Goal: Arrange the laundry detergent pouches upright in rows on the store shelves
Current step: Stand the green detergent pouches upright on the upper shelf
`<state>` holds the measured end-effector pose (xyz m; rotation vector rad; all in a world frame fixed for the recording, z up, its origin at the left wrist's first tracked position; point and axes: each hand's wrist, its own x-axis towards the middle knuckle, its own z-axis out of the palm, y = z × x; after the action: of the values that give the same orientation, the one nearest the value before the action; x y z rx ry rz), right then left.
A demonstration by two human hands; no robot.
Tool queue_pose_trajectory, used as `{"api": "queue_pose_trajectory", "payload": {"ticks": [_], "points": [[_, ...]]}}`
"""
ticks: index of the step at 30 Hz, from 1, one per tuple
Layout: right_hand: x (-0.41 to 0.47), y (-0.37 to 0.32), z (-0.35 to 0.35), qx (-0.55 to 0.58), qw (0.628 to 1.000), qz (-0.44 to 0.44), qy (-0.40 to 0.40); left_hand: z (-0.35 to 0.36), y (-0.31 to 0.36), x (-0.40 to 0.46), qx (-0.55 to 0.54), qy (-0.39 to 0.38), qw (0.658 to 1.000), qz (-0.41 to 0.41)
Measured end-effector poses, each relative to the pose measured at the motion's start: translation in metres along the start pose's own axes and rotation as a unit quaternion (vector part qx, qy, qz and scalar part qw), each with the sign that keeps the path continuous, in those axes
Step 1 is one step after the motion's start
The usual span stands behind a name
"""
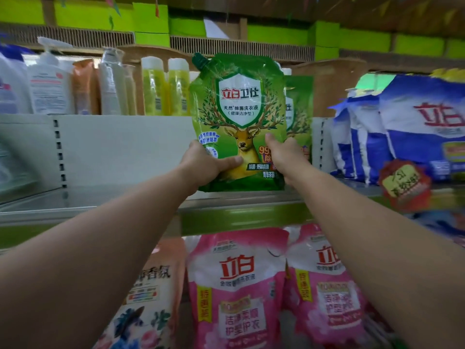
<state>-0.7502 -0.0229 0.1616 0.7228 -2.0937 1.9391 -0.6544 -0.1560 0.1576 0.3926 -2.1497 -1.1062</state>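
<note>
Gripping the green detergent pouch (pixel 237 122) by its lower corners, both hands hold it upright above the front edge of the middle shelf (pixel 151 197) in the head view. The left hand (pixel 206 165) curls round the lower left corner with its thumb across the front; the right hand (pixel 284 154) clasps the lower right corner, thumb on the printed face. A second green pouch (pixel 299 109) stands just behind, to the right. Blue and white bags (pixel 402 137) stand further right on the same shelf. Yellow bottles (pixel 164 86) and white bottles (pixel 50 79) line the shelf above. Pink pouches (pixel 239 285) stand in a row on the shelf below.
</note>
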Motion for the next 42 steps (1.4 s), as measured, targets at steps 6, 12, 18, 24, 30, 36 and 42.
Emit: {"api": "queue_pose_trajectory", "payload": {"ticks": [6, 12, 18, 24, 30, 36, 42], "points": [[0.022, 0.017, -0.046, -0.024, 0.999, 0.001, 0.047, 0.051, 0.027, 0.007, 0.020, -0.036, 0.999, -0.013], [0.043, 0.031, -0.082, -0.034, 0.995, 0.022, 0.087, 0.094, 0.046, 0.016, -0.001, -0.046, 0.999, 0.002], [0.069, 0.045, -0.100, -0.033, 0.996, 0.023, 0.076, 0.119, 0.051, 0.025, 0.038, -0.051, 0.997, 0.042], [0.087, 0.055, -0.099, -0.061, 0.995, 0.028, 0.068, 0.118, 0.046, 0.031, 0.055, -0.061, 0.995, 0.049], [0.080, 0.052, -0.101, -0.111, 0.977, -0.030, 0.177, 0.118, 0.044, 0.025, 0.043, -0.074, 0.996, 0.015], [0.071, 0.052, -0.102, -0.159, 0.963, -0.129, 0.173, 0.119, 0.045, 0.019, 0.106, -0.097, 0.990, -0.005], [0.072, 0.057, -0.099, -0.204, 0.976, -0.045, 0.054, 0.132, 0.056, 0.024, 0.168, -0.067, 0.983, -0.033]]}}
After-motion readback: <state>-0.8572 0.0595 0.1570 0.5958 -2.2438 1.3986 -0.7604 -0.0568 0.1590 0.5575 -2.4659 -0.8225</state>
